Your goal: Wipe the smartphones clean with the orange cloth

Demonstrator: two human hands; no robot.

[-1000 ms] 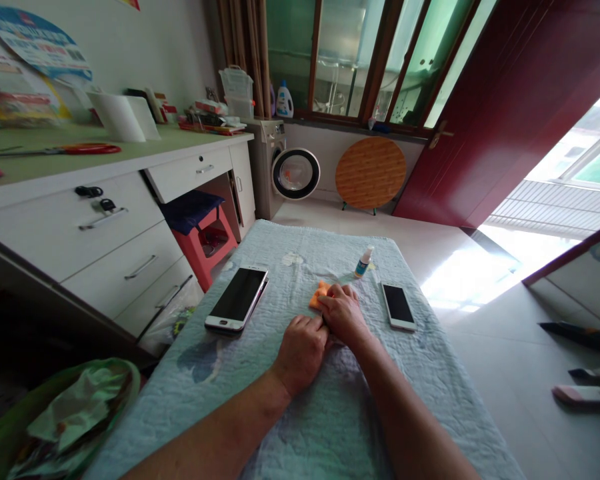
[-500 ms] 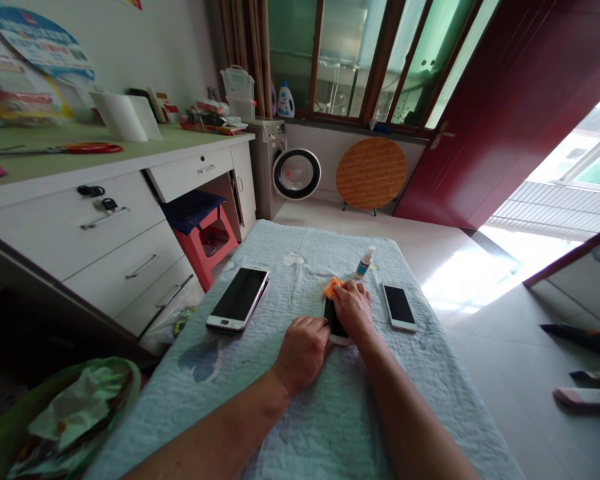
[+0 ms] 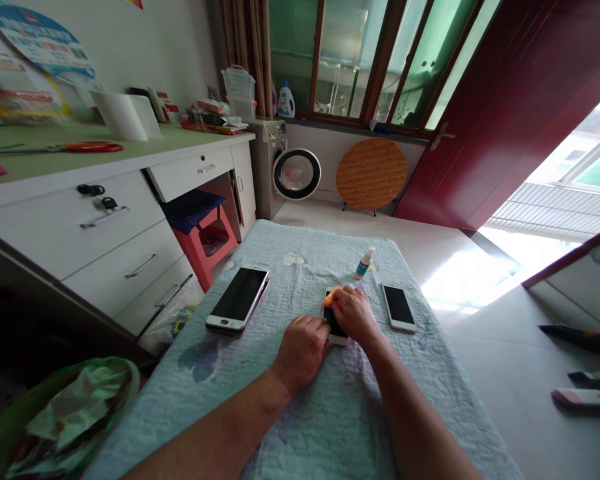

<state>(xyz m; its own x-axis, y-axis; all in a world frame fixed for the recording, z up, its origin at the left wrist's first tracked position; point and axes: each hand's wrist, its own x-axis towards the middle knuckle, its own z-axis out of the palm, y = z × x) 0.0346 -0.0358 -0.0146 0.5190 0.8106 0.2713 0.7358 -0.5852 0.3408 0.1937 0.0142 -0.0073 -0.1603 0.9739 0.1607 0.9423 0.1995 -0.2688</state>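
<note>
A white-framed phone (image 3: pixel 336 329) with a dark screen lies on the quilted blue cloth (image 3: pixel 280 293) between my hands. My right hand (image 3: pixel 354 312) is closed on an orange cloth (image 3: pixel 333 297), pressed to the upper part of that screen. At the phone's left edge rests my left hand (image 3: pixel 303 348), its fingers curled against the side, gripping the phone. To the left, a larger white phone (image 3: pixel 240 295) lies on top of another device. A white phone (image 3: pixel 399 307) lies on the right. The small spray bottle (image 3: pixel 364 264) stands upright beyond my right hand.
A desk with drawers (image 3: pixel 120 247) runs along the left, with a red stool (image 3: pixel 213 243) under it. At the lower left is a green bin (image 3: pixel 130 373) holding crumpled wrappers. A washing machine (image 3: pixel 267 167) with its door open stands beyond.
My right hand and the orange cloth have shifted slightly toward me, uncovering the phone's top edge. My left hand has hardly moved.
</note>
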